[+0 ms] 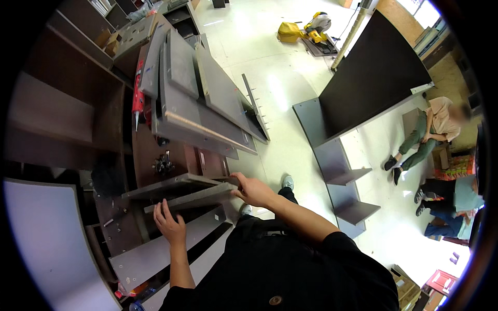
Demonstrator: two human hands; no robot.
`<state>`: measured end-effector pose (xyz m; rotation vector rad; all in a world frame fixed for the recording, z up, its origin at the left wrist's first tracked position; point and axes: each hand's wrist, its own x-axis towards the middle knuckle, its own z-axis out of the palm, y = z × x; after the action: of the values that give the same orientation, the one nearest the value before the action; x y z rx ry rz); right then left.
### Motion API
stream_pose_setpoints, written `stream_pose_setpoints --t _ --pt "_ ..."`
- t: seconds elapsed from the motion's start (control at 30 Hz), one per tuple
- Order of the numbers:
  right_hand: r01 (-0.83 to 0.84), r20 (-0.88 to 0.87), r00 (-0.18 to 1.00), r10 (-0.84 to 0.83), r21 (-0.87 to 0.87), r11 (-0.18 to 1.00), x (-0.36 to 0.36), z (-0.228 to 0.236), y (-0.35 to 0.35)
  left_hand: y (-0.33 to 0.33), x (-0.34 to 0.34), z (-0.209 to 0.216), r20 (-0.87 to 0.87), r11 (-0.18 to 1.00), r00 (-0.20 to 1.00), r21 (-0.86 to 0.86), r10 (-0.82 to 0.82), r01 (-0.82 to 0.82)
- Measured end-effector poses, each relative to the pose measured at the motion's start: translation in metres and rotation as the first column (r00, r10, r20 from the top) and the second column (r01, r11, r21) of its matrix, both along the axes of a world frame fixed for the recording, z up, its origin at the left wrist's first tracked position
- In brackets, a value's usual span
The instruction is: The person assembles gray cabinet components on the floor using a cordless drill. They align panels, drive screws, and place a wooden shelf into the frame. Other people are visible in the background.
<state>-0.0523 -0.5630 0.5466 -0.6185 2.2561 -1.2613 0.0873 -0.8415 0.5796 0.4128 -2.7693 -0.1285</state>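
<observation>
Board (pixel 193 199) was held long axis left-to-right; right end clasped in right hand (pixel 254 192); left end touched by left hand (pixel 170 224), fingers spread, hold unclear.

Bright overall, with white glare at the window (pixel 427 14), upper right; pale floor (pixel 280 93) streaked with reflections, washed out lower right. Cabinet (pixel 54 111) interior at left dim, shadowed. Straight edges bowed toward black fisheye rim; held board (pixel 197 198) fairly sharp, seated person's (pixel 442 118) head blurred.
</observation>
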Motion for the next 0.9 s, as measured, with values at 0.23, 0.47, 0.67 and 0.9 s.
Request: stream_pose_setpoints --t 0.23,0.47,0.67,0.9 --pt "0.278 0.33 0.899 -0.289 0.081 0.957 -0.057 -0.072 0.173 0.027 -0.013 0.013 0.17 0.988 0.975 -0.089 0.143 -0.129" --pt "0.47 0.466 0.586 -0.664 0.472 0.746 -0.057 -0.22 0.38 0.048 -0.025 0.013 0.222 0.964 0.938 -0.085 0.266 -0.253" --pt "0.075 0.37 0.767 -0.525 0.76 0.645 -0.055 -0.293 0.445 0.042 -0.038 0.014 0.174 0.93 0.915 -0.116 0.365 -0.349" --pt "0.255 0.342 0.759 -0.555 0.628 0.735 -0.143 -0.311 0.442 0.068 -0.093 0.025 -0.154 0.85 0.836 0.063 0.526 -0.523"
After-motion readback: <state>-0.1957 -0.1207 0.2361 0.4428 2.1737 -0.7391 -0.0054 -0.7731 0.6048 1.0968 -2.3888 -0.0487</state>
